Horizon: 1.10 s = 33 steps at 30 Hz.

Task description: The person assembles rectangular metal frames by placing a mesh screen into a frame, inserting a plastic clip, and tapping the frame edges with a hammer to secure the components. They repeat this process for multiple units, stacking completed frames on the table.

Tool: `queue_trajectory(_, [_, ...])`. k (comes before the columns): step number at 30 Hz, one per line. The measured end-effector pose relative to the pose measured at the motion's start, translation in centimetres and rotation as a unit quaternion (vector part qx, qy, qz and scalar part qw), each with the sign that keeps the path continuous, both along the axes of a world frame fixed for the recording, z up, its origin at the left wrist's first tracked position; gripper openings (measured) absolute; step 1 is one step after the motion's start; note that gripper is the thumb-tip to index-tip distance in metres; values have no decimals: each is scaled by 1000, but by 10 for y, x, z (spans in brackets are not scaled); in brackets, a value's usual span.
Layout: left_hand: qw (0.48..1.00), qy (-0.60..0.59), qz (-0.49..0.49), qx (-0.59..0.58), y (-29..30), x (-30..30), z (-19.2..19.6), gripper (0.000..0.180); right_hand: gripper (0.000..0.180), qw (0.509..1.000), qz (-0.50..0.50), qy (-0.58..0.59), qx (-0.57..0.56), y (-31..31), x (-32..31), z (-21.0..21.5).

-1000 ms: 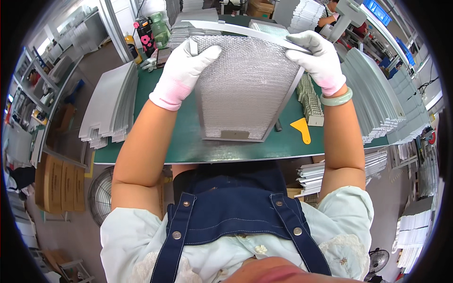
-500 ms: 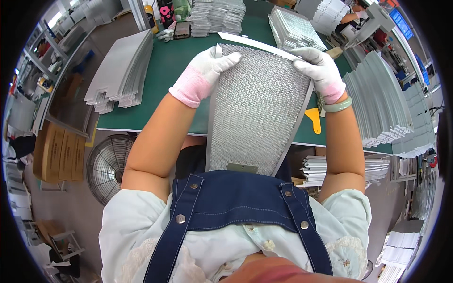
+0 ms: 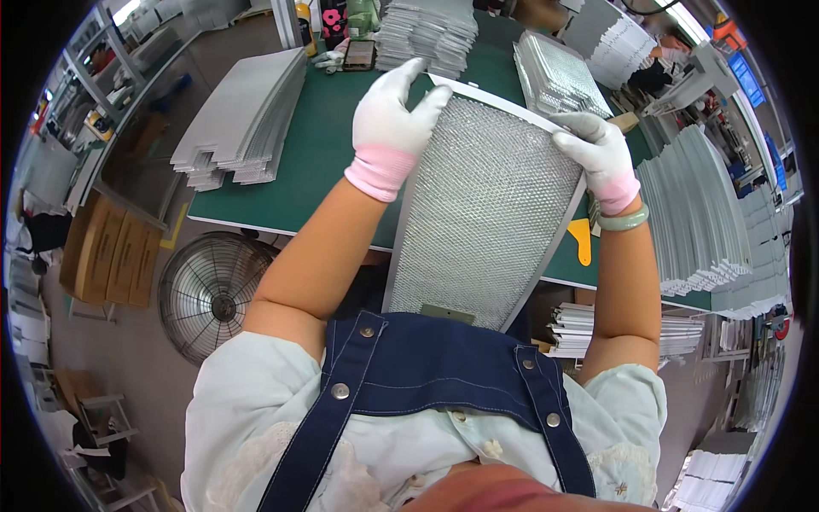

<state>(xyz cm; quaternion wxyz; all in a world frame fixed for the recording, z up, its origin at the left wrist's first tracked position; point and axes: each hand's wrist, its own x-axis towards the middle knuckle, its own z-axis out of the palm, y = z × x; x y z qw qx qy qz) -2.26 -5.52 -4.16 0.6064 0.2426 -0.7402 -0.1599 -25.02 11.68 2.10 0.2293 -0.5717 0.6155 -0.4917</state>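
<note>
Between both gloved hands, a framed metal mesh filter panel (image 3: 486,213), held tilted, far end over the green table (image 3: 316,162), near end against the denim apron (image 3: 444,375); left hand (image 3: 394,124) closed over the panel's far left corner, fingers curled across the top frame; right hand (image 3: 601,158) gripping the far right corner, a green bangle (image 3: 623,220) at that wrist; left of the left hand, a stack of grey sheets (image 3: 243,119); right of the right hand, more stacked panels (image 3: 695,213); just below the right wrist, a yellow scraper (image 3: 582,241); below the left forearm, a floor fan (image 3: 213,294).
</note>
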Motion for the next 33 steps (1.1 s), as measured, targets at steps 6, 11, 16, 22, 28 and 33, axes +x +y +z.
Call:
queue_trajectory(6, [986, 21, -70, 149, 25, 3, 10, 44, 31, 1000, -9, -10, 2, 1, 4, -2])
queue_trajectory(11, [920, 140, -256, 261, 28, 3, 10, 52, 31, 1000, -6, -15, -6, 5, -4, 1])
queue_trajectory(16, [854, 171, -387, 302, 14, 7, 1, 50, 31, 1000, 6, -5, 18, 8, -9, 6])
queue_trajectory(22, [846, 178, -377, 332, 20, 21, 7, 43, 29, 999, 28, -15, 3, 6, -8, 5])
queue_trajectory(28, [876, 150, -325, 323, 30, 32, 17, 42, 26, 998, 27, 53, -33, 8, 2, 8])
queue_trajectory(33, [863, 163, -368, 304, 28, 35, 15, 45, 25, 996, 41, 78, 5, 10, 7, 19])
